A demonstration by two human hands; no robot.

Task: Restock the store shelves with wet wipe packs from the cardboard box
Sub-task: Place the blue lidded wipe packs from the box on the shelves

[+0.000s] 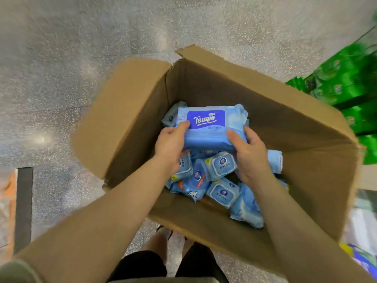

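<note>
Head view: looking down into an open cardboard box [214,82] standing on a speckled grey floor [61,58]; its flaps are folded outward
Tempo pack: a light-blue wet wipe pack [212,127] with a dark-blue "Tempo" label, held face up inside the box, above the packs lying on the box bottom
Left hand: the left hand [170,144] grips the pack's left end; thumb on top by the label's corner, the other fingers curled under it
Right hand: the right hand [250,152] grips the pack's right end; thumb on the top face, fingers wrapped round the far side
Loose packs: smaller blue wipe packs [220,184] with white flip lids lie jumbled on the box bottom, under and nearer than the held pack; one more pack [172,115] shows at the box's far left corner, behind the Tempo pack
Green goods: blurred green packaged goods [350,94] stand to the right of the box
Person: dark shorts [142,266] show just below the box's near edge
</note>
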